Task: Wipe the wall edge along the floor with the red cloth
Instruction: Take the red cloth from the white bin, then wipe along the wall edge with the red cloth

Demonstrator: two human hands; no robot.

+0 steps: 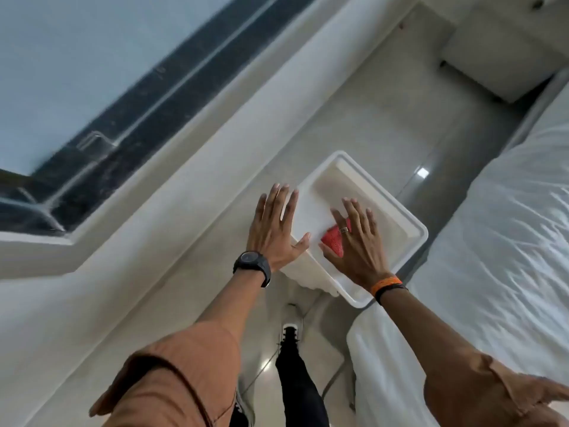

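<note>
A red cloth (333,245) lies inside a white plastic tub (409,224) that stands on the floor between the wall and the bed. My right hand (357,245) is spread flat over the cloth, fingers apart, covering most of it. My left hand (274,229) is open too, with its palm against the tub's left rim. The wall edge along the floor (234,195) runs diagonally just left of the tub.
A bed with white sheets (492,241) fills the right side. A window with a dark frame (123,118) sits in the wall at upper left. A white cabinet (505,53) stands at the far end of the narrow tiled floor (400,112). My leg and shoe (291,334) are below.
</note>
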